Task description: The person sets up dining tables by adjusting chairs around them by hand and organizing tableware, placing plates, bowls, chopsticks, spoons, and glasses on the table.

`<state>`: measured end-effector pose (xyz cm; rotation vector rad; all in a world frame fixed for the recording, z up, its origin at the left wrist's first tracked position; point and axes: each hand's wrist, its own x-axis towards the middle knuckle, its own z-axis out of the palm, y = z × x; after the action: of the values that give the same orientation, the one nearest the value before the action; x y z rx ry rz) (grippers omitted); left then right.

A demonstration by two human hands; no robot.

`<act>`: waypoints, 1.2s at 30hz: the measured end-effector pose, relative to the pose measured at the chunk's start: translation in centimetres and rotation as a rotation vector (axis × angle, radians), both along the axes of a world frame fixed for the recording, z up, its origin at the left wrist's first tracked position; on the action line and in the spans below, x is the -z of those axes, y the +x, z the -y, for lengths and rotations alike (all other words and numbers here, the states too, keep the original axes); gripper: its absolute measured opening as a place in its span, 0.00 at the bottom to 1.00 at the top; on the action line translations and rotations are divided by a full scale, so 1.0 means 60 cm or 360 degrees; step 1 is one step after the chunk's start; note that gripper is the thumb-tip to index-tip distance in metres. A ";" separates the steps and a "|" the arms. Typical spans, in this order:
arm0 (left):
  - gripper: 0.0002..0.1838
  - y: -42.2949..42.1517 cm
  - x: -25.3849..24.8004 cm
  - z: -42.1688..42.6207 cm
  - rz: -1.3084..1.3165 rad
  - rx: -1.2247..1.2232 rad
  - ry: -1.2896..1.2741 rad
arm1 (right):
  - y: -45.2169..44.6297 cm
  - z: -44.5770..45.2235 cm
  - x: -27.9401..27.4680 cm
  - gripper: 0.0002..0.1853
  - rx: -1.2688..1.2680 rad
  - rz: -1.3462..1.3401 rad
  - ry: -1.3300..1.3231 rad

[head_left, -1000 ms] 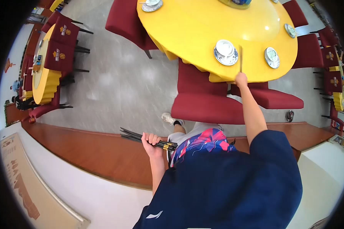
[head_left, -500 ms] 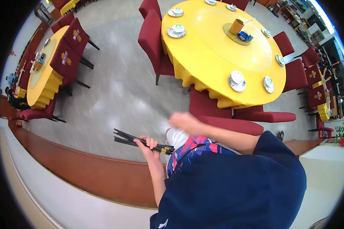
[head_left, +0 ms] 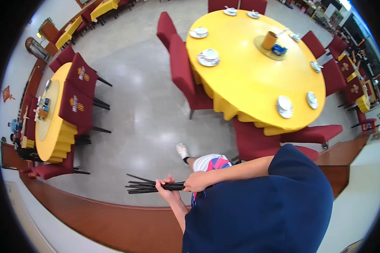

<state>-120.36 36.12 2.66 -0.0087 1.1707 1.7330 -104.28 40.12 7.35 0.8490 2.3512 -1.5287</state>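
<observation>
A bundle of black chopsticks (head_left: 141,187) lies across my left hand (head_left: 168,190), whose fingers are wrapped round its middle. One chopstick angles up away from the others at the far left end. My right hand (head_left: 196,181) is closed on the right end of the same bundle and covers the tips there. Up and to the right is a round table with a yellow cloth (head_left: 223,80). On its near edge sit a white bowl on a patterned plate (head_left: 284,110) and another plate setting (head_left: 311,100).
Red chairs (head_left: 257,141) stand round the big table, one of them (head_left: 185,76) at its left side. A smaller yellow table (head_left: 57,137) with chairs is at the left. A brown ledge (head_left: 114,219) runs behind me. People sit at the far left.
My right hand has come back from the table edge to the chopstick bundle and closed on its right end. The view has shifted, showing more floor and the whole round table.
</observation>
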 end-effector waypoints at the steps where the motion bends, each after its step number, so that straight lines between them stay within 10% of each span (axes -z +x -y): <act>1: 0.19 -0.022 -0.011 -0.035 -0.0006 -0.0012 -0.0092 | -0.025 -0.037 0.009 0.26 0.0007 -0.0040 -0.0024; 5: 0.19 -0.162 -0.038 -0.198 0.0174 0.0463 0.0212 | -0.124 -0.220 -0.039 0.30 -0.0129 -0.0118 -0.0352; 8: 0.20 -0.207 -0.056 -0.332 0.0166 0.0557 0.0171 | -0.166 -0.346 -0.080 0.37 0.0069 0.0032 0.0656; 12: 0.20 -0.231 -0.058 -0.460 0.0178 0.0866 0.0095 | -0.195 -0.535 -0.115 0.34 0.0436 0.0116 0.0502; 14: 0.19 -0.207 -0.070 -0.520 0.0101 0.1209 -0.0032 | -0.225 -0.619 -0.065 0.29 0.1115 -0.0953 0.0108; 19: 0.13 -0.207 -0.052 -0.739 0.0036 0.1789 -0.0056 | -0.295 -0.828 -0.052 0.13 0.1586 -0.1329 -0.1402; 22: 0.13 -0.254 -0.008 -0.893 0.0188 0.2084 0.0016 | -0.323 -0.964 -0.021 0.24 0.1786 -0.1353 -0.1634; 29: 0.12 -0.367 -0.002 -1.167 0.0319 0.2729 0.0151 | -0.361 -1.280 -0.059 0.29 0.1925 -0.1351 -0.1576; 36: 0.08 -0.376 0.054 -1.455 0.0345 0.3107 0.0066 | -0.297 -1.450 -0.001 0.28 0.2999 -0.1731 -0.1130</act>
<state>-142.93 123.44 -0.59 0.7026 0.4391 -0.0169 -122.12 127.15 7.40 2.5988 0.0734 -3.6135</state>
